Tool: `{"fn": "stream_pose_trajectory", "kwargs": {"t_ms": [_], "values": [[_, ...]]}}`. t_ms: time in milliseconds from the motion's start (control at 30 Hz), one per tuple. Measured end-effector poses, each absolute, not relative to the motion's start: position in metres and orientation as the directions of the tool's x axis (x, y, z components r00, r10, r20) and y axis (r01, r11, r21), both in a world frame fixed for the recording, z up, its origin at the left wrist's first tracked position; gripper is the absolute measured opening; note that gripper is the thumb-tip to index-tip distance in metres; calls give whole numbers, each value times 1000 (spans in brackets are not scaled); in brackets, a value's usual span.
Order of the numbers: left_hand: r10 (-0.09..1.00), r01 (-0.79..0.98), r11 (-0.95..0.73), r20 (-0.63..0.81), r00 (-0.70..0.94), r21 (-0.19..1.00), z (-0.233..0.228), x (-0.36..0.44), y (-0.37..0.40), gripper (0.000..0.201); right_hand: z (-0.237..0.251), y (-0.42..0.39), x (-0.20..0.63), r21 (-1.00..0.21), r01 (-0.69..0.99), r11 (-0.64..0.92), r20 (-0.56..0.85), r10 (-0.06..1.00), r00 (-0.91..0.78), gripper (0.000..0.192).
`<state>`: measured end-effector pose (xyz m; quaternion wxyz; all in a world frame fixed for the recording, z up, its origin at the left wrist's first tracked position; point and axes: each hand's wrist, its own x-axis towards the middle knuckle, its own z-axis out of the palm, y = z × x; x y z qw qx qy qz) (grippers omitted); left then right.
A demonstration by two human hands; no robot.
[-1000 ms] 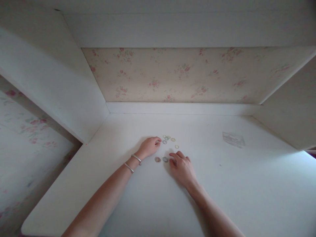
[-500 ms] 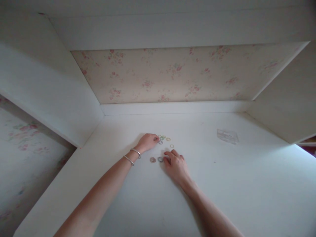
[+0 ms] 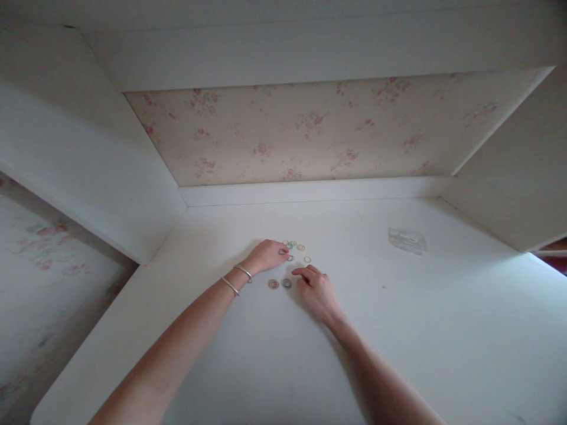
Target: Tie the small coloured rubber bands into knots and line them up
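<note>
At the far side of the small rings, my left hand (image 3: 266, 255) has its fingers drawn together on a thin grey ring (image 3: 290, 258). A darker ring (image 3: 282, 252) shows at the same fingertips, partly hidden. Just behind lie several green and yellow rings (image 3: 293, 244), and one yellow ring (image 3: 308, 260) sits apart to the right. My right hand (image 3: 316, 292) rests nearer, index finger stretched out and thumb apart, with nothing in it. Beside its fingers are a pile of grey rings (image 3: 287, 284) and a pile of brownish rings (image 3: 273, 284).
A clear plastic bag (image 3: 406, 241) lies to the right on the white tabletop (image 3: 248, 366). A tiny dark speck (image 3: 383, 287) is below the bag. White panels enclose the back and sides, with flowered wallpaper (image 3: 283, 133) behind.
The left fingers have shifted slightly right and toward me, along with the grey ring and the darker ring. My right hand has drawn a little away from the grey pile, its index finger straighter.
</note>
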<state>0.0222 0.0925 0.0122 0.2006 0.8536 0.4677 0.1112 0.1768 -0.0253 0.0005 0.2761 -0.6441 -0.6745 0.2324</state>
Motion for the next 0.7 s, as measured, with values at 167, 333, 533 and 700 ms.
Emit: {"fn": "stream_pose_trajectory", "kwargs": {"t_ms": [167,333,533,700], "values": [[821,711,-480,-22,570,514,11,18,90,23,6,-31,175,-541,822,178,59,983,-173,36],[806,682,-458,-58,590,570,8,17,90,21,8,-33,173,-470,859,205,72,978,-194,34],[808,690,-457,-64,586,561,6,18,89,20,6,-33,172,-464,864,196,91,981,-174,28],[822,664,-420,-50,567,619,5,13,87,23,4,-32,172,-468,862,195,101,981,-167,29]]}}
